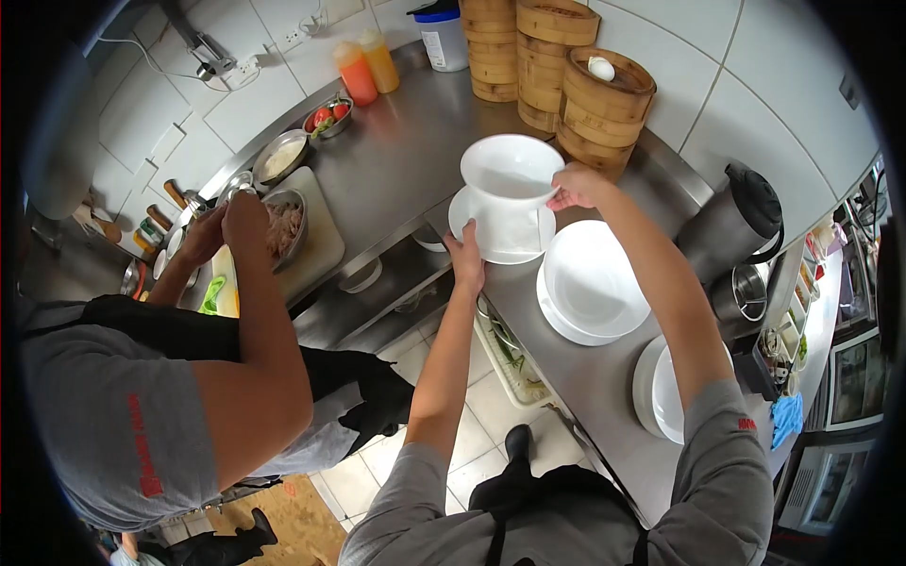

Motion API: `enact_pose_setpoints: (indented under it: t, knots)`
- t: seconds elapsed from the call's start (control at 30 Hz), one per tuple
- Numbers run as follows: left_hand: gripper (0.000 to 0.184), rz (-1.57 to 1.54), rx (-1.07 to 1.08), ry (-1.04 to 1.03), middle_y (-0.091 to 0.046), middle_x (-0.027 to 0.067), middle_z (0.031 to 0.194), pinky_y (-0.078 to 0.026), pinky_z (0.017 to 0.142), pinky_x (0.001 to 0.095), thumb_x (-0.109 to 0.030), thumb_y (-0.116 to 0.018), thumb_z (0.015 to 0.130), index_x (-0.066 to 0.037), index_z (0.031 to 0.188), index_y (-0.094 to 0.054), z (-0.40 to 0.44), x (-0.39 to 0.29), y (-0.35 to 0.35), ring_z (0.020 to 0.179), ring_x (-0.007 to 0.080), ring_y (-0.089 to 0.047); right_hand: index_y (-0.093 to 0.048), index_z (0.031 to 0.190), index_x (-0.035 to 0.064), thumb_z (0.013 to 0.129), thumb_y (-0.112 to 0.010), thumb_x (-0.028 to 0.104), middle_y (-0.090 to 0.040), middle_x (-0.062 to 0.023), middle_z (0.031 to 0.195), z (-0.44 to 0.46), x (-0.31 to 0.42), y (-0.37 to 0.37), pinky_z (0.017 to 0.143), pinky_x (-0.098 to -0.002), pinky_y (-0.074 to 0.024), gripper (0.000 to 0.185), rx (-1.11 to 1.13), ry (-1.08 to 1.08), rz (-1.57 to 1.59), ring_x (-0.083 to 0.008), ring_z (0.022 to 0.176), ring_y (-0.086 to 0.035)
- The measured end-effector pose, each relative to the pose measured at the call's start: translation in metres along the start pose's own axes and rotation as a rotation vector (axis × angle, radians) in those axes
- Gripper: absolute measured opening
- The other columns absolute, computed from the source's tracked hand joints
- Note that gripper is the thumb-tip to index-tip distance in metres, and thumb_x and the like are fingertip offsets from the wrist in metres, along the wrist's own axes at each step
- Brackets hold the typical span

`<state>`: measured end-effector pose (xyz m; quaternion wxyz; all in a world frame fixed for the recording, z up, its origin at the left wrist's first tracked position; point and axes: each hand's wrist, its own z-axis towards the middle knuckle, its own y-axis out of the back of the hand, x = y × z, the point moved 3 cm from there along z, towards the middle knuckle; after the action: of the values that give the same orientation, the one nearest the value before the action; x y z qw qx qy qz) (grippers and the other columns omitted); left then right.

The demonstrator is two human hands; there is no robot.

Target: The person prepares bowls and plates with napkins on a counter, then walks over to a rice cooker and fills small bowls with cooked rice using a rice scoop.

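Note:
My right hand (578, 187) grips the right rim of a white bowl (510, 168), which is held over a white plate (464, 226). My left hand (466, 257) is closed on the plate's left edge, with its thumb near the rim. On the plate, below the bowl, lies a flat white piece (511, 234) that looks like a folded napkin. Close to my right forearm, another white bowl (595, 274) rests on a plate. Farther down the counter, a third bowl (668, 396) is partly hidden by my right arm.
Bamboo steamers (604, 99) stand against the wall, beside sauce bottles (355, 74). A dark thermos jug (731, 222) is on the right. At left, a co-worker (160, 396) handles food by a metal bowl (286, 226). A green-filled crate (510, 363) sits below the counter.

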<state>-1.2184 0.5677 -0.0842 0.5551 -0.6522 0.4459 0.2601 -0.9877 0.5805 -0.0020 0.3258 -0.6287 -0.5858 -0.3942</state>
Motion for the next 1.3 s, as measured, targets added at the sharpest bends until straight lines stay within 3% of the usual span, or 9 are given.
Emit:
enact_pose_setpoints:
  t: [0.17,0.37,0.47,0.5,0.67,0.7,0.8,1.03,1.3]
  knots:
    - [0.077,0.403,-0.186,-0.114,-0.025,0.0173,0.139,-0.022,0.105,0.0345,-0.050,-0.041,0.088,0.002,0.137,-0.014,0.019,0.003,0.014,0.127,0.0263,-0.029,-0.044,0.106,-0.0098,0.080,-0.044,0.001,-0.056,-0.0204,0.088,0.004,-0.014,-0.007,0.065,-0.0369,-0.0534,0.028,0.185,-0.097,-0.134,-0.0288,0.071,-0.059]
    - [0.070,0.305,-0.089,-0.129,-0.025,0.0152,0.141,-0.018,0.106,0.0341,-0.051,-0.028,0.092,0.004,0.135,-0.023,0.039,0.013,0.026,0.129,0.0248,-0.025,-0.044,0.109,-0.0115,0.081,-0.046,0.001,-0.057,-0.0227,0.084,0.005,-0.024,-0.016,0.062,-0.0346,-0.0533,0.031,0.248,-0.073,-0.158,-0.0285,0.070,-0.060]
    - [0.075,0.528,-0.138,-0.166,-0.018,0.0209,0.142,-0.014,0.108,0.0371,-0.054,-0.023,0.091,0.004,0.137,-0.014,0.032,0.013,0.020,0.132,0.0339,-0.017,-0.042,0.112,-0.0105,0.080,-0.049,0.002,-0.057,-0.0236,0.085,0.006,-0.029,-0.010,0.061,-0.0351,-0.0541,0.034,0.235,-0.098,-0.202,-0.0299,0.069,-0.061]
    - [0.072,0.544,-0.224,-0.250,-0.025,0.0184,0.138,-0.020,0.105,0.0361,-0.052,-0.028,0.092,0.006,0.135,-0.021,0.024,0.008,0.017,0.127,0.0271,-0.028,-0.041,0.112,-0.0104,0.079,-0.051,0.002,-0.057,-0.0237,0.085,0.010,-0.031,-0.010,0.060,-0.0359,-0.0548,0.037,0.237,-0.089,-0.158,-0.0309,0.068,-0.062]
    - [0.050,0.976,-0.090,-0.528,-0.028,0.0194,0.135,-0.019,0.102,0.0442,-0.038,-0.026,0.095,-0.001,0.127,-0.035,-0.035,-0.011,0.001,0.125,0.0355,-0.027,-0.037,0.113,-0.0099,0.077,-0.049,0.002,-0.056,-0.0242,0.088,-0.002,-0.027,-0.009,0.059,-0.0369,-0.0555,0.039,0.167,-0.004,-0.153,-0.0296,0.064,-0.062]
    - [0.045,1.005,-0.105,-0.566,-0.032,0.0161,0.132,-0.021,0.099,0.0477,-0.034,-0.032,0.093,-0.003,0.127,-0.036,-0.039,-0.008,0.003,0.125,0.0312,-0.028,-0.037,0.113,-0.0096,0.077,-0.048,0.002,-0.056,-0.0242,0.088,0.000,-0.030,-0.007,0.059,-0.0369,-0.0556,0.040,0.149,0.005,-0.152,-0.0293,0.063,-0.062]
    - [0.045,1.416,0.007,-0.594,-0.031,0.0133,0.134,-0.020,0.100,0.0485,-0.034,-0.034,0.093,-0.005,0.126,-0.038,-0.036,0.015,0.014,0.128,0.0304,-0.024,-0.035,0.114,-0.0080,0.077,-0.048,0.001,-0.056,-0.0232,0.086,0.001,-0.032,-0.003,0.058,-0.0367,-0.0555,0.041,0.108,0.008,-0.153,-0.0283,0.062,-0.062]
    - [0.045,1.373,0.042,-0.680,-0.030,0.0166,0.136,-0.023,0.101,0.0501,-0.031,-0.043,0.090,-0.004,0.126,-0.039,-0.038,0.016,0.013,0.129,0.0365,-0.022,-0.044,0.110,-0.0072,0.077,-0.048,0.007,-0.057,-0.0207,0.082,-0.013,-0.027,-0.006,0.057,-0.0350,-0.0544,0.036,0.226,0.172,-0.022,-0.0243,0.061,-0.060]
    - [0.052,1.444,0.095,-0.676,-0.026,0.0236,0.135,-0.025,0.102,0.0473,-0.029,-0.045,0.090,0.002,0.129,-0.031,-0.035,0.017,0.017,0.127,0.0408,-0.022,-0.052,0.102,-0.0097,0.075,-0.045,0.004,-0.064,-0.0204,0.082,-0.001,-0.031,-0.016,0.054,-0.0297,-0.0535,0.031,0.083,0.079,-0.315,-0.0212,0.062,-0.065]
